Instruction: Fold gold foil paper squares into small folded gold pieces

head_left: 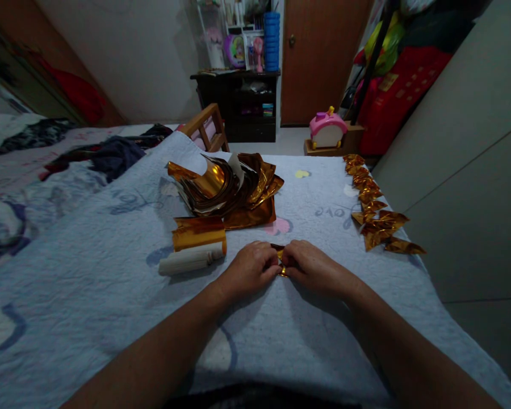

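Note:
A small piece of gold foil paper [283, 271] lies between my two hands, partly hidden by the fingers. My left hand [253, 264] pinches its left side, thumb against bent fingers. On the other side my right hand [309, 262] grips it in the same way, close to the left. Beyond the hands sits a thick curled stack of gold foil sheets [215, 182]. Nearer on the left are a loose gold sheet [198, 232] and a roll of whitish paper [191, 259]. Folded gold foil pieces [369, 193] form a row at the right.
A blue patterned bedspread [132, 301] covers the surface, its right edge near a pale cabinet [472, 170]. Dark clothes [114, 156] lie at the far left. A wooden chair back [206, 128], a dark shelf [238, 105] and a pink toy case [327, 132] stand beyond.

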A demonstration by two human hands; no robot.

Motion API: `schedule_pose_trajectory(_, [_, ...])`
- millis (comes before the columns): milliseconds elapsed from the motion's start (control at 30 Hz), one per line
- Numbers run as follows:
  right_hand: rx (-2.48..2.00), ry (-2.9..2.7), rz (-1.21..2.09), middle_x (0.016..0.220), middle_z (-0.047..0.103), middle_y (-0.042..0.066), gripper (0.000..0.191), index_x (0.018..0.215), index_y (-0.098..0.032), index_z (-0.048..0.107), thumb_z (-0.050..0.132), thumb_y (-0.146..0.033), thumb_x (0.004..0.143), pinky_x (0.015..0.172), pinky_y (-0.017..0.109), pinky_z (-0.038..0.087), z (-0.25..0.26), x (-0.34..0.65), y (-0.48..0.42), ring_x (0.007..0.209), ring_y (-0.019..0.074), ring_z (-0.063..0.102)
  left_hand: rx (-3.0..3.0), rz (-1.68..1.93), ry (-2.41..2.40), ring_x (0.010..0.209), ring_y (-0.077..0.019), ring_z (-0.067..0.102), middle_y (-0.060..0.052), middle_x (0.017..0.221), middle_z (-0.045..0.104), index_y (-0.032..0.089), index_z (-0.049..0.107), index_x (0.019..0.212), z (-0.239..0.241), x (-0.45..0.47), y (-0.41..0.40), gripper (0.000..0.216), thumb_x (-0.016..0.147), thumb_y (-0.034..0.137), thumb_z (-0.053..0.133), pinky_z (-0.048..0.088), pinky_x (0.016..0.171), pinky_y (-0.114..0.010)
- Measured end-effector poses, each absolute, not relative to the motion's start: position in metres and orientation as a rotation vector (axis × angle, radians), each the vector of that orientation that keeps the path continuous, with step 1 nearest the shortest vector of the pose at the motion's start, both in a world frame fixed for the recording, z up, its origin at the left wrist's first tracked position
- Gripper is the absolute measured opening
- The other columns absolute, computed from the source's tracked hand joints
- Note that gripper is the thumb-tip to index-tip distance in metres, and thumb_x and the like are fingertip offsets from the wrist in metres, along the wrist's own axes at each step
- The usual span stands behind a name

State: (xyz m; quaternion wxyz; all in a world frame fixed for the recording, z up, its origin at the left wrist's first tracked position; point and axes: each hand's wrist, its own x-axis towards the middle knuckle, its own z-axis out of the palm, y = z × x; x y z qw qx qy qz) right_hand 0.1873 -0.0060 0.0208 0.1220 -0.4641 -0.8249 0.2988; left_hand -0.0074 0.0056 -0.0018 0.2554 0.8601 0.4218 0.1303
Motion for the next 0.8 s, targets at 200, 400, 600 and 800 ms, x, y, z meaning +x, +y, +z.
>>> schedule_pose_trajectory(200, [-1.404, -2.440, 0.768, 0.083, 0.060, 0.004, 0.010, 0.080, -0.019, 0.058, 0.066, -0.020, 0.085, 0.072, 0.031, 0.035, 0.014, 0.185, -0.006, 0.077, 0.0178, 0.049, 2.327, 0.353, 1.141, 0.081, -0.0189, 0.055, -0.002, 0.080, 0.062, 0.019, 0.057, 0.073, -0.002, -0.007, 0.006, 0.013, 0.084, 0.017, 0.062, 0.039, 0.075, -0.031])
schedule_pose_trajectory(400, [-1.435, -2.454, 0.718, 0.085, 0.061, 0.004, 0.009, 0.083, -0.018, 0.059, 0.067, -0.022, 0.086, 0.072, 0.031, 0.034, 0.007, 0.183, -0.006, 0.079, 0.0181, 0.049, 2.331, 0.374, 1.145, 0.083, -0.0195, 0.055, -0.002, 0.081, 0.061, 0.019, 0.055, 0.075, -0.003, -0.007, 0.004, 0.012, 0.084, 0.017, 0.063, 0.039, 0.076, -0.032])
schedule_pose_trajectory(600, [-1.428, -2.457, 0.682, 0.084, 0.061, 0.005, 0.012, 0.081, -0.019, 0.056, 0.066, -0.021, 0.087, 0.070, 0.031, 0.033, 0.009, 0.183, -0.007, 0.077, 0.0180, 0.048, 2.350, 0.387, 1.097, 0.084, -0.0190, 0.053, -0.002, 0.083, 0.060, 0.019, 0.055, 0.077, -0.003, -0.015, 0.006, 0.014, 0.089, 0.021, 0.062, 0.040, 0.076, -0.031])
schedule_pose_trajectory(800, [-1.397, -2.465, 0.642, 0.082, 0.060, 0.005, 0.013, 0.080, -0.020, 0.055, 0.060, -0.025, 0.091, 0.069, 0.032, 0.032, 0.006, 0.183, -0.008, 0.074, 0.0180, 0.046, 2.290, 0.384, 0.984, 0.089, -0.0191, 0.053, -0.003, 0.088, 0.061, 0.020, 0.057, 0.083, 0.001, -0.023, 0.009, 0.007, 0.089, 0.018, 0.062, 0.041, 0.079, -0.030])
